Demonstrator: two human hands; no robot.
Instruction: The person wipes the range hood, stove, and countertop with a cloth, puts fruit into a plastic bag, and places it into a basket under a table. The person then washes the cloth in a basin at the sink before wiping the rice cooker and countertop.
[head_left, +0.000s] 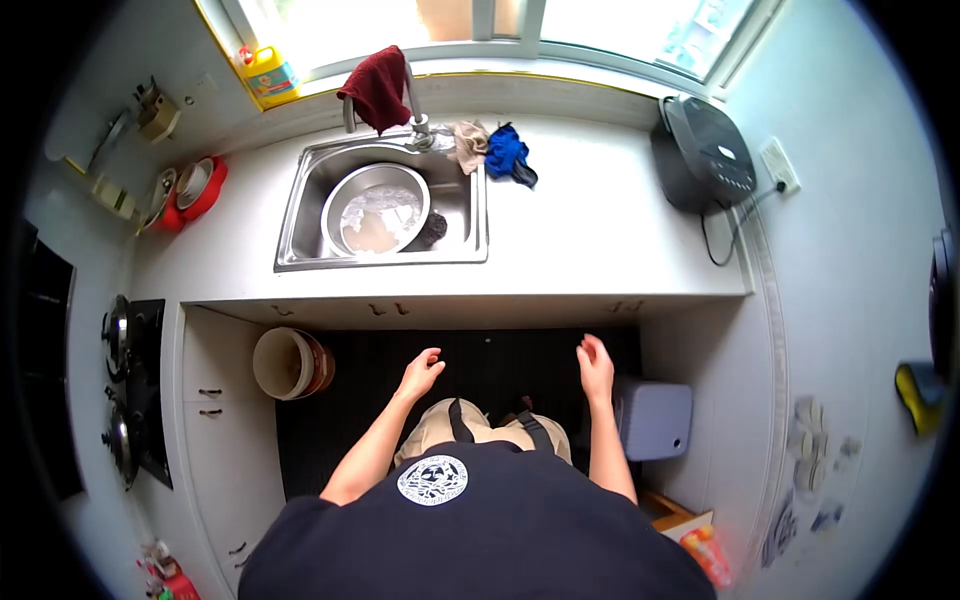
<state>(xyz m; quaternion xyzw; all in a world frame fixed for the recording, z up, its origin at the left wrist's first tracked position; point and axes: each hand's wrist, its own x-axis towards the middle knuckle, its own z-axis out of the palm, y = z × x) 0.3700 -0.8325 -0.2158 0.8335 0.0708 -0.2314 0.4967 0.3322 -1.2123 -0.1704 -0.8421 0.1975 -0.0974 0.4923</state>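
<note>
My left hand (pixel 421 374) hangs in the air in front of my lap, below the counter's front edge. Its fingers are loosely curled and parted from the thumb, with nothing in them. My right hand (pixel 595 366) is raised at a similar height on the other side, fingers half bent and empty. Neither hand touches anything. Ahead, a steel sink (pixel 465 256) is set in the counter. In it stands a round metal basin (pixel 327 215) with cloudy water and whitish pieces, and a dark scrubber (pixel 433 229) lies beside the basin.
A dark red cloth (pixel 379 88) drapes over the faucet. Beige (pixel 468 146) and blue cloths (pixel 507 150) lie beside the sink. A black appliance (pixel 704 155) stands at the counter's right. Below are a bucket (pixel 283 362) on the left and a grey bin (pixel 655 420) on the right.
</note>
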